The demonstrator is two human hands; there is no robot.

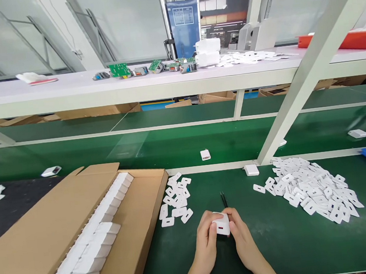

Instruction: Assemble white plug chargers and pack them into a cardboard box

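A white plug-in charger (pixel 222 225) with a dark USB slot facing me is between my two hands, above the green bench. My left hand (pixel 207 234) is closed around its left side, thumb on the front and fingers over the top. From the other side, my right hand (pixel 241 233) grips the right edge. Black tweezers (pixel 224 199) point away from me just behind the charger; whether they lie on the bench or sit in my right hand is hidden. Left of my hands are scattered white slotted cover plates (pixel 178 198).
A cardboard box (pixel 149 249) holding rows of white housings (pixel 88 260) stands left. A large heap of white plates (pixel 315 188) lies right, near a slanted post (pixel 296 99). One white charger (pixel 251 170) rests by the rail. Circuit boards (pixel 119 70) sit on the shelf above.
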